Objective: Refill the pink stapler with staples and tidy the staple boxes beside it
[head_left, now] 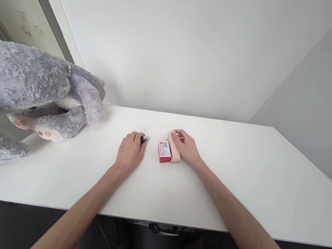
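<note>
My right hand (186,146) is closed around a pale pink stapler (175,151), which stands on the white table (233,172). Close against the stapler's left side sits a small red and white box (164,151) with a printed label and barcode, probably staples. To the left of the box, my left hand (131,148) rests on the table. Its thumb and fingers are closed on a small black and silver metal object (144,139). Most of that object is hidden under the fingers, so its kind is unclear.
A large grey plush toy (72,102) with pale, orange-dotted foot pads takes up the table's left end. Behind the table rises a white wall (177,47). Dark cables (165,229) hang below the front edge.
</note>
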A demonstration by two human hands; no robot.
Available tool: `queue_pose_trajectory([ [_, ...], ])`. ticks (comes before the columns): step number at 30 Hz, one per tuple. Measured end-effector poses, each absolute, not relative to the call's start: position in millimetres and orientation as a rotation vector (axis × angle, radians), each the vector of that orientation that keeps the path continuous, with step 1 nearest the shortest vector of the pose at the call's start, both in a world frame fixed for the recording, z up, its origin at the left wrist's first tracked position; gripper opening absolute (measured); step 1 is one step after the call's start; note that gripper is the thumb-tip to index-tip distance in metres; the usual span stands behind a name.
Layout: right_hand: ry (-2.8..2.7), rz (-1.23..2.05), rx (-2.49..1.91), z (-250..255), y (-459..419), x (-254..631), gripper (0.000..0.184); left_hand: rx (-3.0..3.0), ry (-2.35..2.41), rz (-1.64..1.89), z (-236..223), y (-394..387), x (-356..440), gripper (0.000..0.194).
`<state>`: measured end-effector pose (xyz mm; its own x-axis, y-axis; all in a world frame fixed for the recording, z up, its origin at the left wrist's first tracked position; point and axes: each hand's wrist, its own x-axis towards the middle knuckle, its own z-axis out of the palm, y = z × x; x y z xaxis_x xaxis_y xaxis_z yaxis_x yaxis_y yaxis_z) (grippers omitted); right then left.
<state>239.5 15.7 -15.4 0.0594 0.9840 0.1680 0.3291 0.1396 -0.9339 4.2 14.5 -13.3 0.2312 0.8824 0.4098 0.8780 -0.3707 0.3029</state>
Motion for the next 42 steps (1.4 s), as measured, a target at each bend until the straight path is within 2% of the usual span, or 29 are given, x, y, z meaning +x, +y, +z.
queue_pose_trajectory([
  [9, -1.445, 0.860, -1.370, -15, 16, 240, 0.044, 2.336, 1.488, 0.829, -15, 14, 6, 0.040],
  [15, -1.445, 0.855, -1.372, -16, 17, 239, 0.044, 2.313, 1.340, 0.873, -17, 13, 11, 0.035],
  [22, -1.448, 0.845, -1.385, -17, 18, 240, 0.044, 2.207, 1.510, 0.936, -16, 11, 12, 0.033],
  [42, -1.446, 0.853, -1.395, -16, 17, 240, 0.045, 2.427, 1.285, 0.780, -16, 8, 16, 0.032],
])
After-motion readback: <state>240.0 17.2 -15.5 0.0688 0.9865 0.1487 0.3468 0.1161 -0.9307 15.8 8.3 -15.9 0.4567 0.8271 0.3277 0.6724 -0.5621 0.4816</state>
